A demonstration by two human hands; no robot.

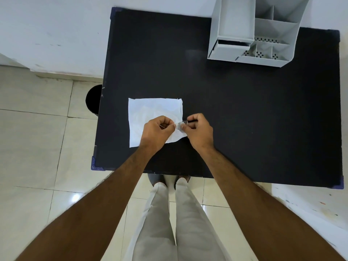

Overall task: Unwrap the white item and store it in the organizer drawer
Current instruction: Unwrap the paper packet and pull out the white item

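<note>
A white sheet of tissue (150, 110) lies spread flat on the black table (244, 110), near its left front. Over the sheet's right edge, my left hand (157, 130) and my right hand (199, 129) pinch a small item in clear wrapping (179, 126) between their fingertips. The item is mostly hidden by my fingers, and a thin dark piece sticks out past my right hand. The grey organizer (254, 29) stands at the table's far right, its small drawer (232, 46) on the lower left side appearing pulled slightly out.
A black round bin (93, 99) stands on the tiled floor by the table's left edge. The white wall runs behind the table. My legs are at the table's front edge.
</note>
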